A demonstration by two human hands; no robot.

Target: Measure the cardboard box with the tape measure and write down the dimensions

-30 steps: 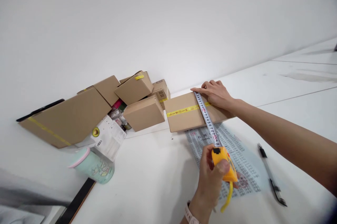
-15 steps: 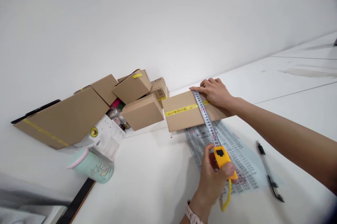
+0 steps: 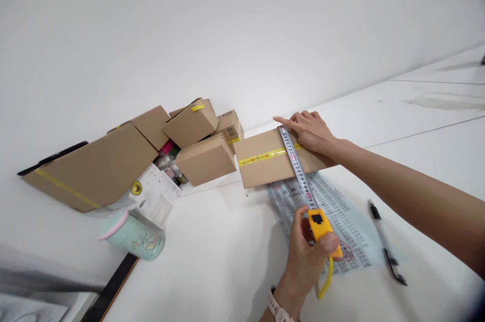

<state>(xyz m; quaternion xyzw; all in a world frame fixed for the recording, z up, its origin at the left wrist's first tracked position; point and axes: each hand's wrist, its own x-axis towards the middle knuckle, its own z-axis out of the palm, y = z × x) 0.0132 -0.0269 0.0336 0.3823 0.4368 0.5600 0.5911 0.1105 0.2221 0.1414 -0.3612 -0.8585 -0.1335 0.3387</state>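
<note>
A cardboard box [image 3: 261,168] sealed with yellow tape lies on the white table. My right hand [image 3: 312,131] rests on its far right part, fingers pressing the end of a steel tape blade [image 3: 297,168] down at the far edge. The blade runs across the box toward me to a yellow tape measure case [image 3: 322,228], which my left hand [image 3: 305,256] grips just past the box's near edge. A yellow wrist strap hangs from the case. Under it lies a printed sheet [image 3: 346,226].
A black and white pen [image 3: 386,249] lies right of the sheet. Several cardboard boxes [image 3: 197,145] are piled at the wall to the left, with a large flat one [image 3: 91,168], a white packet [image 3: 155,198] and a mint green cup on its side [image 3: 132,236].
My left hand drew the yellow case slightly closer to the box and turned it more upright. My right hand stayed on the blade's end at the box's far edge.
</note>
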